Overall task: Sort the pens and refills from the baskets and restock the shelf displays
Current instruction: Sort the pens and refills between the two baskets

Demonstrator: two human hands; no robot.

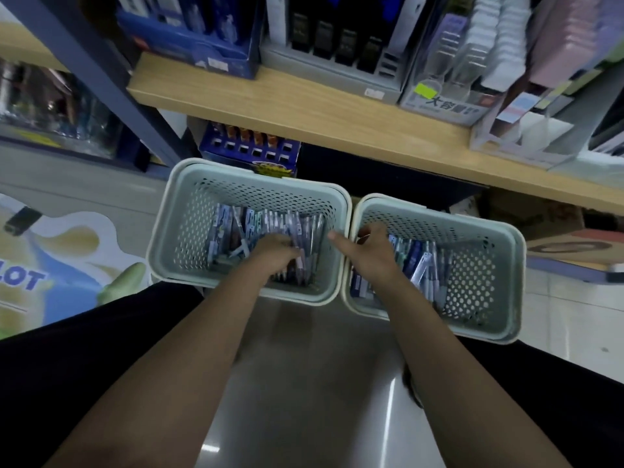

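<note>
Two pale green perforated baskets stand side by side on the floor below a wooden shelf [304, 116]. The left basket [169, 231] holds several packaged pens and refills [236, 224]. My left hand [275, 253] reaches into it, fingers curled down among the pens on its right side; whether it grips one I cannot tell. The right basket [486, 275] holds more pens [422, 261]. My right hand [369, 251] is inside its left end, thumb sticking out over the rim, fingers down among the packets and hidden.
On the shelf stand pen display boxes: a blue one [202, 52], a grey one with black pens [337, 49] and clear ones [449, 79]. A blue display box [250, 146] sits under the shelf behind the left basket. A cardboard box [567, 244] lies at right.
</note>
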